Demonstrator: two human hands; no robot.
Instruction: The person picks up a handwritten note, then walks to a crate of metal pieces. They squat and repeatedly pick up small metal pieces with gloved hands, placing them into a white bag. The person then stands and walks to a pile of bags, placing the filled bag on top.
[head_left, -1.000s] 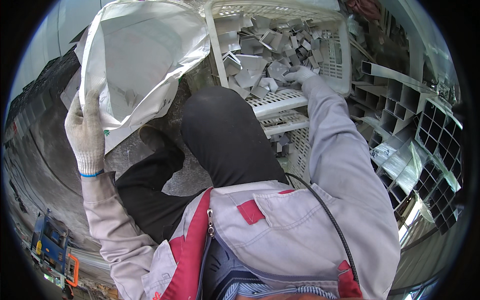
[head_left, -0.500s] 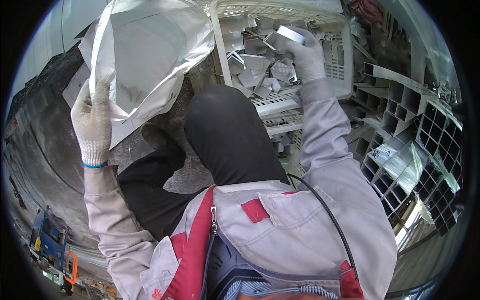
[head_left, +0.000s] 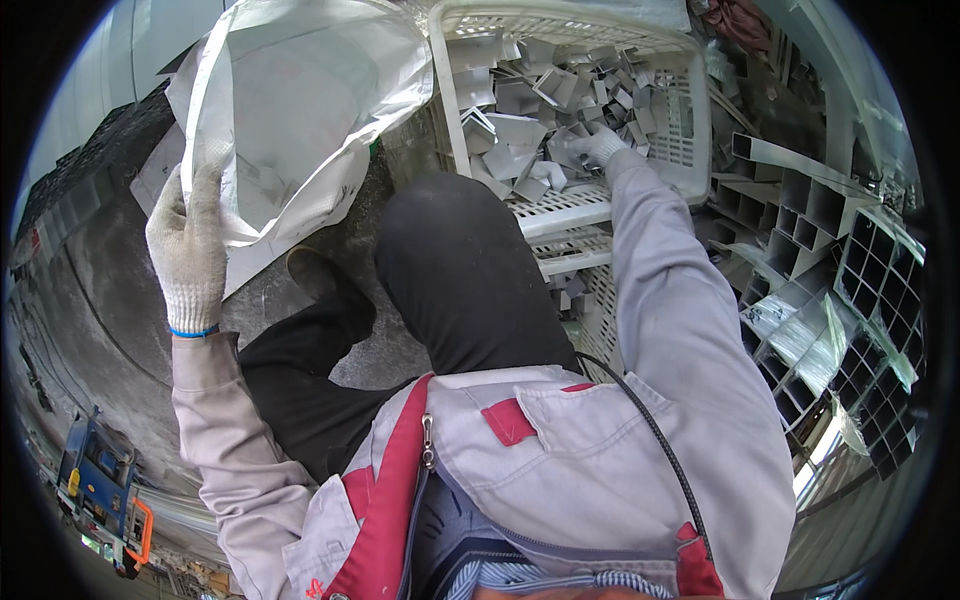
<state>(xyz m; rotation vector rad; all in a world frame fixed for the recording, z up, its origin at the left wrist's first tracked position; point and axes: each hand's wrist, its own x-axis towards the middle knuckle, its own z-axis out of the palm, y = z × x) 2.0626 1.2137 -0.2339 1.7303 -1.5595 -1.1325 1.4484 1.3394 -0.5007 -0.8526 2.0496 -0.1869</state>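
My left hand [head_left: 188, 235], in a knitted white glove with a blue cuff edge, is closed on the rim of a white woven sack [head_left: 385, 110]. That rim is pulled upright, and the sack's mouth gapes toward me. My right hand [head_left: 602, 146], gloved too, is down in a white plastic basket [head_left: 700, 120]. Its fingertips are among the short cut pieces of metal profile [head_left: 517, 140] there, angled and silvery. Those fingers are partly lost among the pieces, so whether they grip one cannot be made out.
Below the basket sits another white crate [head_left: 598, 300] with grey pieces inside. Long square metal tubes [head_left: 800, 205] are stacked at the right, some wrapped in film. My bent knee [head_left: 450, 250] is between sack and basket. A blue machine [head_left: 98, 470] stands at lower left.
My right hand has come down and nearer within the basket; the shiny metal profile piece it held up is no longer seen in it. My left hand keeps its hold on the sack.
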